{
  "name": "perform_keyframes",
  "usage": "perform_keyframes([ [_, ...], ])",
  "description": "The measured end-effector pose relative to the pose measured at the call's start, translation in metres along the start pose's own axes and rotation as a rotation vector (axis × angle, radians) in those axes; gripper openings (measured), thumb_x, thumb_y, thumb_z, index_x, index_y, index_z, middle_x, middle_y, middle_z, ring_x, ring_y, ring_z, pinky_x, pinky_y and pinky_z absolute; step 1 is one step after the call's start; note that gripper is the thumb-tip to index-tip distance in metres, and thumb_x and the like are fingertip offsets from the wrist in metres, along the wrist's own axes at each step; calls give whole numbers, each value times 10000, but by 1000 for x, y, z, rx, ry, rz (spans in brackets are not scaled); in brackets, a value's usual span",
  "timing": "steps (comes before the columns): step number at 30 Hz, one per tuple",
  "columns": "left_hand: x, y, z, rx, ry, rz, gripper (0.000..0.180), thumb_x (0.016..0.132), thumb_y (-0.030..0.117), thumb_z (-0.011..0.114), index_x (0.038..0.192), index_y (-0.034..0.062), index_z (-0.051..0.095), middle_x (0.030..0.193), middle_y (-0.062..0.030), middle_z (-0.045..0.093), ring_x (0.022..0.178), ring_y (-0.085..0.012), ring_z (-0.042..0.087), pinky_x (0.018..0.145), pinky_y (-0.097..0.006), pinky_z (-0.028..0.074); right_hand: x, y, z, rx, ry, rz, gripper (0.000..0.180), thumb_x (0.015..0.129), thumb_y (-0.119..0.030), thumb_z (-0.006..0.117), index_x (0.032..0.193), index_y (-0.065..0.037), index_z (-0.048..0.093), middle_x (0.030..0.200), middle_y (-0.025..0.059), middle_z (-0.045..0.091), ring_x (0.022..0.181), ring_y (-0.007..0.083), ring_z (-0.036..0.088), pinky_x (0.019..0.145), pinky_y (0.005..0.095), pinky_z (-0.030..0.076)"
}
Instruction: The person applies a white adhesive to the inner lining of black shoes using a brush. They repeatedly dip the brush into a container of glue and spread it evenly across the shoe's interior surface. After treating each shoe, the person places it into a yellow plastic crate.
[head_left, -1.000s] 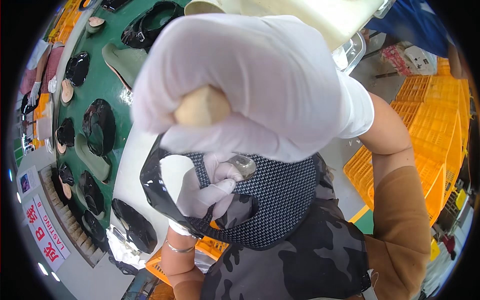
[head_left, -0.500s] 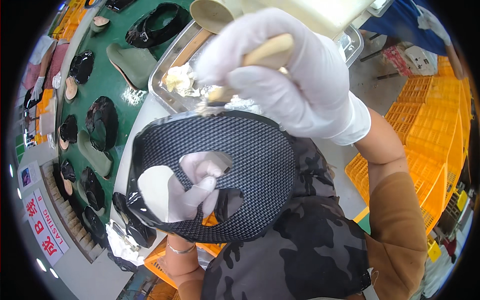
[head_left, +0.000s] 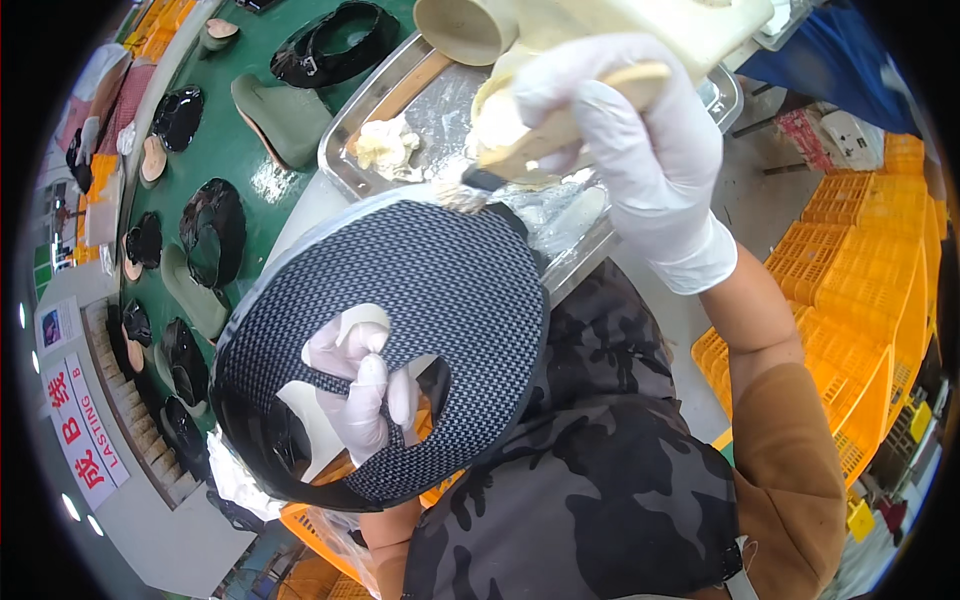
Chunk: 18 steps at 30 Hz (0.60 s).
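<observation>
My gloved left hand (head_left: 368,400) reaches through the cut-outs of a shoe upper (head_left: 455,270) and pinches its narrow middle strip. The upper is black and glossy outside, with a woven grey-and-black lining turned up. In my gloved right hand (head_left: 655,150) is a wooden-handled brush (head_left: 550,140), gripped between thumb and fingers. Its pale bristles meet the upper's far edge, where a whitish band shows. Just beyond lies a metal tray (head_left: 333,150) smeared with white residue, holding a crumpled cream lump (head_left: 388,147) and a wooden stick (head_left: 412,85).
A beige cup (head_left: 465,30) and a pale container (head_left: 640,35) stand beyond the tray. Black shoe uppers (head_left: 212,230) and green shoe lasts (head_left: 280,120) cover the green bench at left. Orange crates (head_left: 840,270) are stacked at right. Other people work at the far edges.
My left hand has shifted the shoe upper left and slightly down, tilting it. My right hand has moved right with the brush, whose bristles remain along the upper's far edge.
</observation>
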<state>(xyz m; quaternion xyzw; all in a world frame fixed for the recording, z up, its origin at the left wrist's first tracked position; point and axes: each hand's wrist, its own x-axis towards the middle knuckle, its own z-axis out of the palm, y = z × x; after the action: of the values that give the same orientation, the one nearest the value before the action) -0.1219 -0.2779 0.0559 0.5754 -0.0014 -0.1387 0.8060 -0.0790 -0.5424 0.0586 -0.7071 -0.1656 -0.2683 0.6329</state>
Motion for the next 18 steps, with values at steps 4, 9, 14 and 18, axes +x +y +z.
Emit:
perform_keyframes([
  [4, 2, -13, -9, -202, -78, 136, 376, 936, 34, 321, 1299, 116, 272, 1104, -80, 519, 358, -56, 341, 307, -156, 313, -29, 3, 1, 114, 145, 152, 184, 937, -160, 422, 983, 4, 490, 871, 87, 586, 699, 103, 578, 553, 193, 482],
  [9, 2, -18, -3, -182, 137, 166, 357, 865, -29, 417, 1196, 43, 303, 1035, -77, 496, 380, -89, 398, 292, -182, 345, -49, -8, -4, 31, 189, 264, 223, 947, -195, 395, 980, 13, 470, 859, 128, 564, 634, 142, 566, 515, 222, 466],
  [14, -4, -17, -12, 8, -41, 158, 271, 892, 23, 419, 1152, 62, 356, 923, -38, 538, 409, -110, 474, 308, -207, 394, -10, -11, 0, 160, 313, 42, 215, 957, -156, 357, 994, 22, 472, 859, 135, 566, 624, 159, 570, 531, 236, 486],
  [18, -8, -17, 7, 223, 153, 337, 246, 894, 90, 488, 1116, 55, 388, 870, -27, 541, 518, -118, 565, 427, -215, 510, -3, 5, 13, 317, 323, 115, 142, 928, -115, 433, 980, 3, 490, 875, 106, 606, 623, 110, 602, 535, 192, 495],
])
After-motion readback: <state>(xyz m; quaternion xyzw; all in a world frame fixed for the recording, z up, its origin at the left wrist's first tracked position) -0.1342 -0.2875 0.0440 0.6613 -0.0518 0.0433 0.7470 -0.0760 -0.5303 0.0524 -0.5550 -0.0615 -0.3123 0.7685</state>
